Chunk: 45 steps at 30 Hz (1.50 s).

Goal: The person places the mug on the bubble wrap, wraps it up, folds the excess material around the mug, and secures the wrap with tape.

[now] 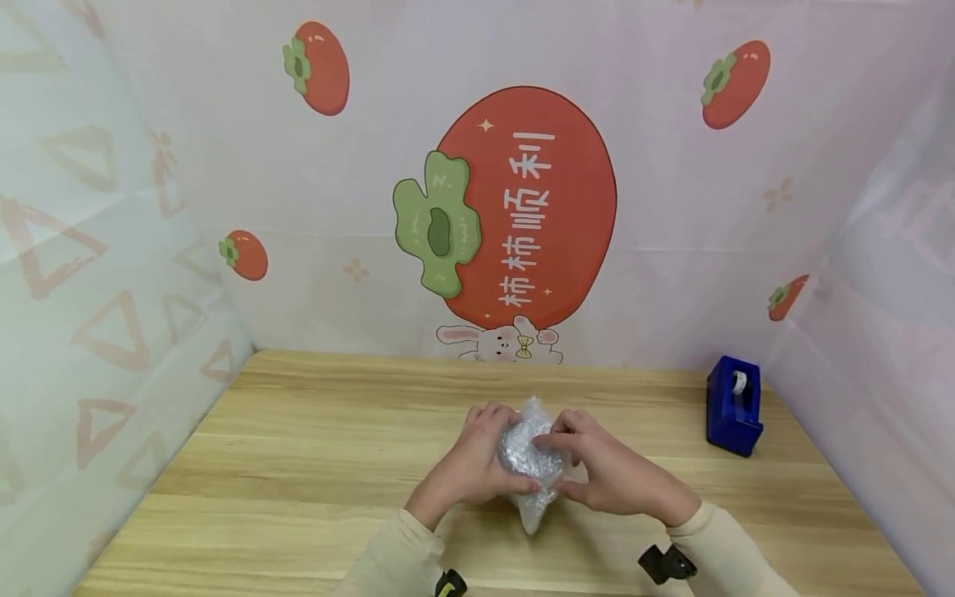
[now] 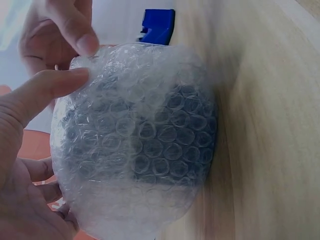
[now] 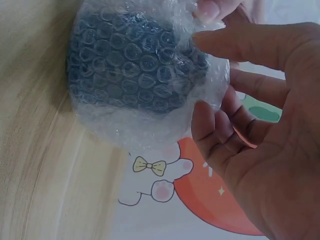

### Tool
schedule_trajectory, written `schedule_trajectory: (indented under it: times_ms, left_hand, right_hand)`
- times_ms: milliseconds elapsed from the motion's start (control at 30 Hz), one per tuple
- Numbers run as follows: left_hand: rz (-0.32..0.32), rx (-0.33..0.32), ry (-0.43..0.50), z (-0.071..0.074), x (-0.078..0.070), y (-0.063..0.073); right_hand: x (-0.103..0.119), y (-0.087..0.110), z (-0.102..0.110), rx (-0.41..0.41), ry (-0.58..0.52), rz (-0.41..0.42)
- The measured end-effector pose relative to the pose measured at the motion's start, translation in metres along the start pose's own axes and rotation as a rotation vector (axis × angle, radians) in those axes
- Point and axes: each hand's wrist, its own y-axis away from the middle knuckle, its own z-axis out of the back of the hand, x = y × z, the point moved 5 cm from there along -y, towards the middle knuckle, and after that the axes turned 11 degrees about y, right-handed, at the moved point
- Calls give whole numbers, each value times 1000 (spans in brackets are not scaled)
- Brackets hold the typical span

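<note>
A rounded bundle in clear bubble wrap (image 1: 531, 454) sits on the table between both hands. Through the bubbles a dark blue thing (image 3: 125, 65) shows, its kind hidden by the wrap. My left hand (image 1: 481, 464) grips the bundle's left side, thumb (image 2: 67, 82) on the near upper part and fingers (image 2: 47, 192) round the far side. From the right, my right hand (image 1: 604, 464) holds the wrap with thumb and curled fingers (image 3: 210, 125). The two thumbs lie close together near the top. Wrap ends stick out in points toward the front and back.
A blue tape dispenser (image 1: 734, 406) with a roll of tape stands at the table's right back. The wood-grain table (image 1: 313, 464) meets a printed backdrop (image 1: 649, 307) behind, with cloth walls at both sides.
</note>
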Motion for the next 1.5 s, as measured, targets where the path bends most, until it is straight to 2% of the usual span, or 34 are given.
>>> schedule_trajectory:
  times_ms: [133, 300, 533, 733, 900, 1300, 1500]
  left_hand:
    - [2, -13, 11, -1, 0, 1]
    - [6, -17, 6, 0, 1, 2]
    - [5, 6, -26, 2, 1, 2]
    - [20, 20, 16, 2, 4, 2]
    - [21, 36, 20, 2, 2, 1]
    - [6, 35, 4, 0, -2, 4]
    - [2, 21, -26, -1, -3, 5]
  right_hand:
    - [-3, 2, 4, -30, -58, 11]
    - [-7, -1, 5, -57, -110, -22]
    - [-6, -7, 0, -43, -48, -44]
    - [-3, -8, -1, -1, -15, -53]
    - [-1, -9, 1, 2, -1, -53]
    - [-5, -4, 1, 32, -33, -36]
    - [-9, 3, 5, -34, -109, -17]
